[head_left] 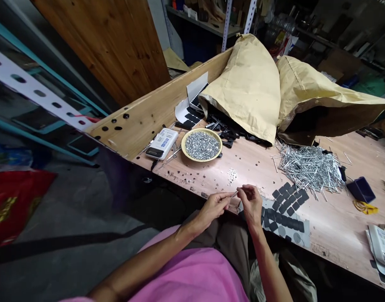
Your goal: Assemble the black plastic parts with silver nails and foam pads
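Just above the table's front edge, my left hand (216,204) pinches a thin metal rod (234,194). The fingertips of my right hand (251,202) are closed at the rod's other end; whether a small part sits there too is hidden. Behind my hands lies a small cluster of shiny metal nuts or washers (232,175). A yellow bowl (183,152) full of the same kind of tiny metal pieces stands farther back to the left. To the right is a heap of similar thin metal rods (310,170).
A grey sheet of black adhesive pads (296,237) lies beside my right hand. Two big tan sacks (249,88) (324,92) lean over the back, black parts spilling from one. A white digital scale (163,142), a dark blue box (361,191) and a wooden side board (154,100) surround the work area.
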A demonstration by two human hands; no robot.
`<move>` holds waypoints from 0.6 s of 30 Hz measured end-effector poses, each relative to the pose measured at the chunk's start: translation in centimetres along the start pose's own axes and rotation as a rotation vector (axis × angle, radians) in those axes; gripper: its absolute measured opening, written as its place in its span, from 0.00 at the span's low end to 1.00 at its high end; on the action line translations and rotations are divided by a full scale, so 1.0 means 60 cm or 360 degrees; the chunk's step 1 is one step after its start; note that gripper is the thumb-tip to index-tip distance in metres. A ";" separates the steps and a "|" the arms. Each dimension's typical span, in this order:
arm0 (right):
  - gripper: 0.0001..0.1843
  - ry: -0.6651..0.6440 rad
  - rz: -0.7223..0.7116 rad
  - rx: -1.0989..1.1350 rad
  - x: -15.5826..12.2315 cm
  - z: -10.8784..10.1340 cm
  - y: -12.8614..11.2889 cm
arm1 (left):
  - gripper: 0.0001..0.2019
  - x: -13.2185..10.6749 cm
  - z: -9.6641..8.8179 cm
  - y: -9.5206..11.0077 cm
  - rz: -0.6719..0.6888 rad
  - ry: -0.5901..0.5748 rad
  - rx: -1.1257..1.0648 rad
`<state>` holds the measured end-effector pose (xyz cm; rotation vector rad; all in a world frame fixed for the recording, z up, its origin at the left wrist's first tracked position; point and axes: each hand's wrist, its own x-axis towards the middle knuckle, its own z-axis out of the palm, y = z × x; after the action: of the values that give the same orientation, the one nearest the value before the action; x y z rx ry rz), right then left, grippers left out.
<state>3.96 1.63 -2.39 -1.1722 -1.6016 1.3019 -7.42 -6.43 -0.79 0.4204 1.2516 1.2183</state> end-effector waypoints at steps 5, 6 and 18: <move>0.15 0.0099 0.0066 0.0252 -0.023 -0.012 -0.006 | 0.26 -0.005 0.013 -0.004 0.0057 -0.0055 0.0056; 0.15 0.0122 0.0066 0.0283 -0.026 -0.015 -0.007 | 0.26 -0.006 0.015 -0.004 0.0065 -0.0063 0.0067; 0.06 0.0227 -0.0530 -0.0445 -0.068 -0.044 0.000 | 0.27 -0.021 0.029 -0.006 -0.0107 -0.0248 0.0069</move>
<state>7.64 -1.48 -1.89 -1.0748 -1.8191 0.7844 -5.54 -7.04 0.11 0.4922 1.1508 1.0824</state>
